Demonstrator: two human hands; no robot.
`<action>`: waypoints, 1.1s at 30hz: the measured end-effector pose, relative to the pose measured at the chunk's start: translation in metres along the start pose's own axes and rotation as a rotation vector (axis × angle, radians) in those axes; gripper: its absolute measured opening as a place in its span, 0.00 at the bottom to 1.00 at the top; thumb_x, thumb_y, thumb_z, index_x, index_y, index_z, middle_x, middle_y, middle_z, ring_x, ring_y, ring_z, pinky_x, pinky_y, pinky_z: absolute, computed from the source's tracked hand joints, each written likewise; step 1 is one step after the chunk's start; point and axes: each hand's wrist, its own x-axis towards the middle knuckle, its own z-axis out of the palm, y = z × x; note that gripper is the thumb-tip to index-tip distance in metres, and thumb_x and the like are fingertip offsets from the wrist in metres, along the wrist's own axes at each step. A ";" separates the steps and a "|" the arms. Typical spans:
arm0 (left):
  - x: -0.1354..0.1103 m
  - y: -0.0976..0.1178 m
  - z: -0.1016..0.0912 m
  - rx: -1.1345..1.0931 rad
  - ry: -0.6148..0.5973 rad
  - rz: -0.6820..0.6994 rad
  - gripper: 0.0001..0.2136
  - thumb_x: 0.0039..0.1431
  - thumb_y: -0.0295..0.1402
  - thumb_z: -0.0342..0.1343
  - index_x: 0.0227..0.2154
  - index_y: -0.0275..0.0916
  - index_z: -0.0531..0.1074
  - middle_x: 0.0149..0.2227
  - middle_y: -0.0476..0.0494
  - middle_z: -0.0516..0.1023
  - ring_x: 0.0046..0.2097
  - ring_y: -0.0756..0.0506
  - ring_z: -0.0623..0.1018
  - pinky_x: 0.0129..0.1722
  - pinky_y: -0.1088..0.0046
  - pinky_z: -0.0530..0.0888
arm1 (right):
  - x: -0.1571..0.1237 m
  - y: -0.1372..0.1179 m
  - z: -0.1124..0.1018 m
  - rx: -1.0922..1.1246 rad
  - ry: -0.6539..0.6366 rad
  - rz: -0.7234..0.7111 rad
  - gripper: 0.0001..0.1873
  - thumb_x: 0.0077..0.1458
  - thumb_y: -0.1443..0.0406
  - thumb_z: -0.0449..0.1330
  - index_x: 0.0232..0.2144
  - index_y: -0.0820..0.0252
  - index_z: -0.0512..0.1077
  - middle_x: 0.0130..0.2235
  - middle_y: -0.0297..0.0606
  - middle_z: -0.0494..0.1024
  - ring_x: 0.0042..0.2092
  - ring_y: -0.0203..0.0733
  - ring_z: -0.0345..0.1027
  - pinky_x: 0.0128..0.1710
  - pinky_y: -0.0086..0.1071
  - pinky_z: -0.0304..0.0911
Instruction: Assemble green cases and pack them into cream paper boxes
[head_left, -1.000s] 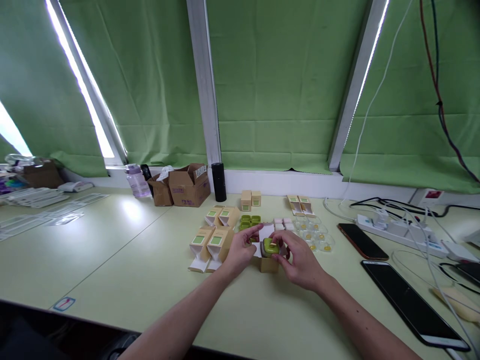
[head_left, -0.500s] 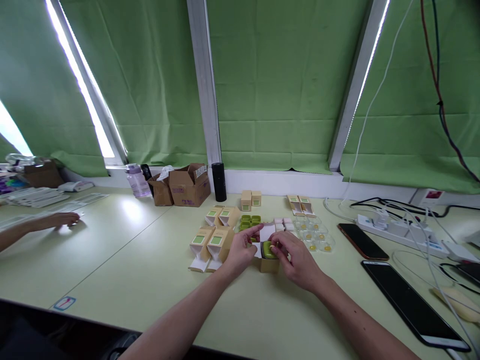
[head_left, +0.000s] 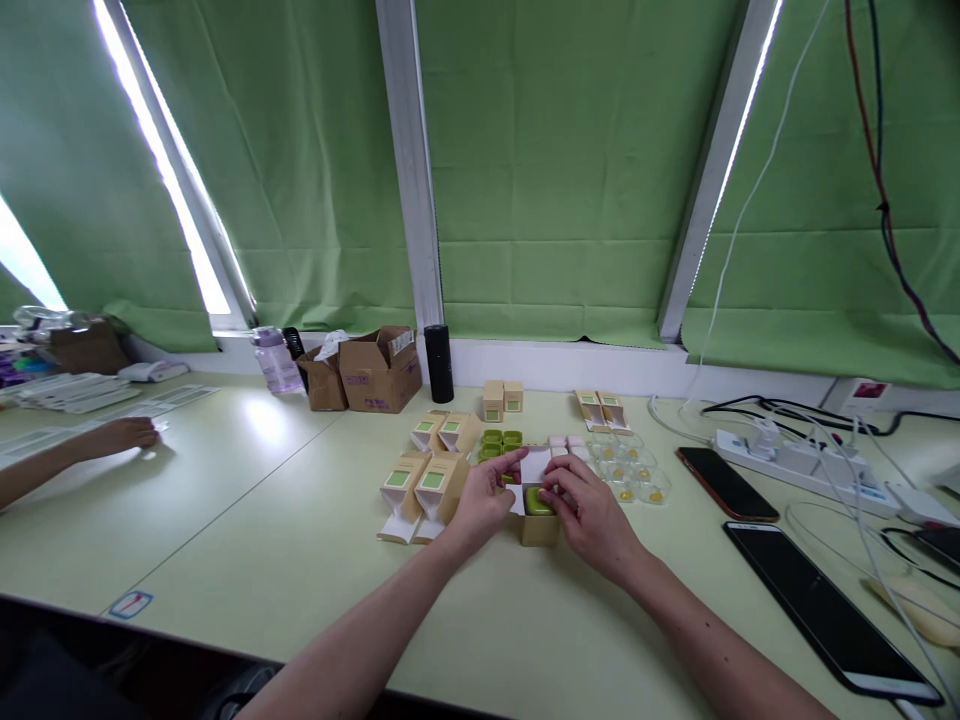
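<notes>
With left hand spread at the flaps of a small box, right hand touching a green jar inside it, lower centre of frame; cannot tell if pinching. Could crease a flap if pressing the jar down askew.

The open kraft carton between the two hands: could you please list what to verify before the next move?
1. Kraft carton standing on the table: ok.
2. White back flap raised: ok.
3. Green square piece within the carton's opening: ok.
4. Right hand clear of the piece: not ok, its fingertips are at the piece's right side.
5. Left hand gripping the carton firmly: cannot tell.
6. Co-worker's hand away from the carton: ok, it is at the far left.
</notes>
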 end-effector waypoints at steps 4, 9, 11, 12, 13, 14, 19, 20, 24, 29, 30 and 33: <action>0.000 0.001 0.000 -0.003 0.003 -0.001 0.37 0.41 0.21 0.53 0.59 0.35 0.79 0.40 0.43 0.80 0.46 0.44 0.78 0.50 0.67 0.74 | 0.000 0.000 0.002 0.018 0.018 0.024 0.08 0.68 0.67 0.57 0.36 0.53 0.74 0.45 0.42 0.75 0.43 0.48 0.75 0.41 0.42 0.72; 0.001 -0.001 0.001 -0.021 -0.002 -0.004 0.37 0.40 0.20 0.53 0.58 0.35 0.79 0.39 0.43 0.81 0.45 0.43 0.78 0.50 0.66 0.73 | 0.000 0.001 0.004 0.041 0.026 0.053 0.09 0.65 0.67 0.59 0.33 0.53 0.76 0.42 0.42 0.74 0.41 0.49 0.74 0.39 0.43 0.73; 0.001 -0.001 0.001 -0.020 0.000 -0.005 0.36 0.41 0.20 0.53 0.58 0.35 0.79 0.39 0.43 0.81 0.45 0.43 0.78 0.49 0.66 0.73 | 0.000 0.002 0.004 0.042 0.023 0.065 0.09 0.64 0.68 0.60 0.32 0.53 0.77 0.41 0.41 0.74 0.41 0.49 0.74 0.39 0.43 0.72; 0.001 0.000 0.001 -0.018 -0.001 -0.005 0.36 0.41 0.20 0.53 0.58 0.35 0.79 0.40 0.43 0.81 0.45 0.43 0.78 0.49 0.66 0.73 | 0.000 0.002 0.004 0.042 0.022 0.069 0.09 0.64 0.68 0.60 0.32 0.53 0.77 0.41 0.41 0.74 0.41 0.49 0.74 0.39 0.43 0.72; 0.000 0.000 0.001 -0.016 -0.002 -0.004 0.36 0.41 0.20 0.53 0.59 0.34 0.79 0.40 0.43 0.81 0.46 0.43 0.78 0.50 0.66 0.73 | 0.000 0.002 0.005 0.041 0.022 0.071 0.09 0.64 0.68 0.60 0.31 0.53 0.77 0.41 0.41 0.74 0.41 0.49 0.74 0.39 0.43 0.72; 0.000 0.001 0.001 -0.016 -0.003 -0.003 0.36 0.41 0.20 0.53 0.59 0.34 0.79 0.40 0.42 0.81 0.46 0.43 0.78 0.50 0.66 0.73 | 0.000 0.003 0.005 0.040 0.021 0.074 0.09 0.64 0.68 0.60 0.31 0.53 0.77 0.41 0.41 0.74 0.41 0.49 0.74 0.39 0.43 0.73; 0.000 0.003 0.002 -0.038 -0.010 -0.011 0.37 0.40 0.20 0.52 0.59 0.34 0.78 0.40 0.42 0.81 0.46 0.43 0.78 0.51 0.66 0.73 | 0.001 0.001 0.005 0.040 0.016 0.092 0.10 0.62 0.69 0.60 0.30 0.53 0.78 0.40 0.41 0.74 0.40 0.48 0.73 0.39 0.43 0.72; 0.000 0.002 0.002 -0.043 -0.012 -0.012 0.37 0.40 0.20 0.52 0.59 0.34 0.78 0.40 0.42 0.81 0.46 0.43 0.78 0.51 0.66 0.73 | 0.001 0.000 0.005 0.041 0.016 0.095 0.10 0.62 0.70 0.60 0.30 0.53 0.78 0.40 0.40 0.74 0.39 0.48 0.73 0.39 0.43 0.72; 0.001 0.000 0.002 -0.045 -0.011 -0.011 0.37 0.40 0.21 0.52 0.59 0.34 0.78 0.40 0.42 0.81 0.46 0.43 0.78 0.51 0.66 0.73 | 0.001 -0.002 0.004 0.045 0.000 0.107 0.11 0.61 0.71 0.59 0.29 0.54 0.78 0.39 0.40 0.73 0.39 0.47 0.73 0.39 0.42 0.72; 0.001 -0.002 0.001 -0.055 -0.016 -0.012 0.37 0.40 0.21 0.53 0.59 0.34 0.78 0.40 0.42 0.81 0.46 0.42 0.78 0.51 0.66 0.73 | 0.001 -0.002 0.003 0.036 -0.008 0.119 0.11 0.61 0.72 0.60 0.29 0.55 0.79 0.40 0.40 0.74 0.40 0.46 0.73 0.39 0.39 0.71; 0.001 -0.002 0.001 -0.059 -0.014 -0.013 0.37 0.40 0.21 0.53 0.59 0.34 0.78 0.40 0.42 0.81 0.46 0.42 0.78 0.50 0.66 0.73 | 0.001 -0.002 0.003 0.032 -0.007 0.118 0.11 0.61 0.72 0.60 0.29 0.55 0.79 0.40 0.40 0.74 0.40 0.46 0.73 0.39 0.39 0.71; 0.002 -0.002 0.001 -0.080 -0.007 -0.017 0.37 0.39 0.21 0.53 0.58 0.34 0.79 0.40 0.42 0.82 0.46 0.42 0.78 0.49 0.67 0.73 | 0.000 -0.001 0.003 0.036 0.013 0.100 0.11 0.61 0.71 0.59 0.31 0.56 0.79 0.40 0.41 0.74 0.40 0.46 0.73 0.39 0.39 0.71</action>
